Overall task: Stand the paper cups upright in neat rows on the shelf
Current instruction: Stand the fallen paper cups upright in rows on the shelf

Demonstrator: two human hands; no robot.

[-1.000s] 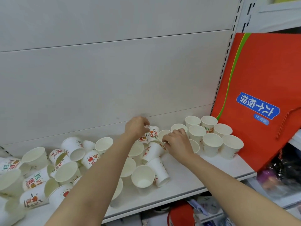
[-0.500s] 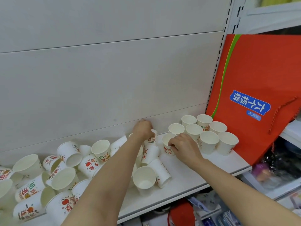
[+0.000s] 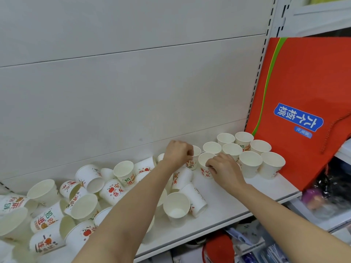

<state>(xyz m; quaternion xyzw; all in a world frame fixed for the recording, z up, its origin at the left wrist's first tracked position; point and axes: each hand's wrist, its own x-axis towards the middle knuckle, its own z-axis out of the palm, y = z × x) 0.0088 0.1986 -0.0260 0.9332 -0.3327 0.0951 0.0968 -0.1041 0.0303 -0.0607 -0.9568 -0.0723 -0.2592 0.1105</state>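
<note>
Several white paper cups with red and green print lie jumbled on the white shelf (image 3: 237,194), among them one on its side (image 3: 112,190) and one upright at the front (image 3: 177,206). At the right end, upright cups (image 3: 250,162) stand in rows. My left hand (image 3: 177,152) pinches the rim of an upright cup (image 3: 193,162) near the back panel. My right hand (image 3: 224,168) pinches the rim of another upright cup (image 3: 204,164) just beside the rows, its fingers hooked over the edge.
A red gift bag (image 3: 303,92) with a blue label leans against the shelf's right end, right behind the rows. The grey back panel (image 3: 133,92) rises behind the cups. Packaged goods (image 3: 326,198) sit on lower shelves to the right and below.
Both hands have carried their cups to the right and back, toward the upright rows. The left hand's cup now stands upright by the back panel; the right hand's cup stands beside the rows.
</note>
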